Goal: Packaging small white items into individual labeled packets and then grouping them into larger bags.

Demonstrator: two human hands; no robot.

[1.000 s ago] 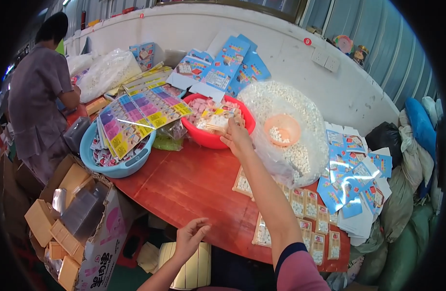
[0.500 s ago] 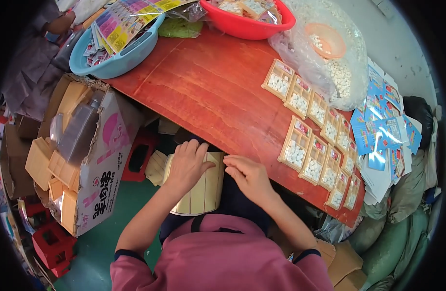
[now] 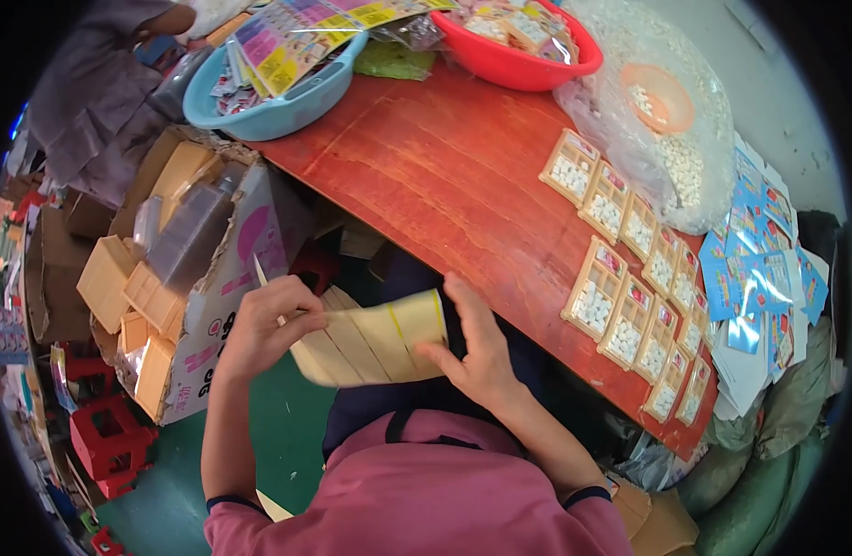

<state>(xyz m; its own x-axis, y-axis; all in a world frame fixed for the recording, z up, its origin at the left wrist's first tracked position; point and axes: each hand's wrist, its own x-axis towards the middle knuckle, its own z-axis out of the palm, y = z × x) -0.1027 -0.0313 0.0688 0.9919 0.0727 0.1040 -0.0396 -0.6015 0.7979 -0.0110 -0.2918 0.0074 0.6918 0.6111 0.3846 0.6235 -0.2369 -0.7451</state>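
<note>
Below the near edge of the red tabletop (image 3: 444, 176), a left hand (image 3: 264, 324) and right hand (image 3: 477, 347) hold a fanned stack of pale yellow cards (image 3: 370, 338) over the lap, fingers closed on its 2 ends.

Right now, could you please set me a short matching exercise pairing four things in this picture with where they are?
Things:
1. stack of yellow trays
2. red bowl
3. blue basin
4. filled trays of white pellets

Places:
a. far left corner of the red table
b. in rows along the table's right side
c. between both hands, over the lap
d. far edge, beside the clear bag

Pairs: 1-c, 2-d, 3-a, 4-b
</note>
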